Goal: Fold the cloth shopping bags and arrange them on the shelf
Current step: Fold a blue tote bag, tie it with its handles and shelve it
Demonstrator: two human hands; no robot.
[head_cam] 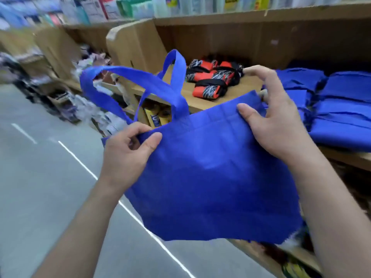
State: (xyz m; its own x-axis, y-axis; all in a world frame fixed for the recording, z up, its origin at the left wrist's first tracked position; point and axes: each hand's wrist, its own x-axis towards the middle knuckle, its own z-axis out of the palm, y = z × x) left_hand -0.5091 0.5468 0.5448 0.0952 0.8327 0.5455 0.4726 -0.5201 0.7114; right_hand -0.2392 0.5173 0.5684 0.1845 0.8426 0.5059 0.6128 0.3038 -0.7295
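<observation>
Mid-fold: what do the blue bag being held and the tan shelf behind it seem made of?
The blue tote bag with loop handles looks like matte non-woven synthetic fabric: it shows stiff creases and its handles stand up. The tan shelf looks like dull corrugated cardboard, by its thick rounded side panel; blur leaves wood-look board possible.

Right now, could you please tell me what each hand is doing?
Left hand: pinches the top edge of the blue bag.
Right hand: grips that edge further along.
</observation>
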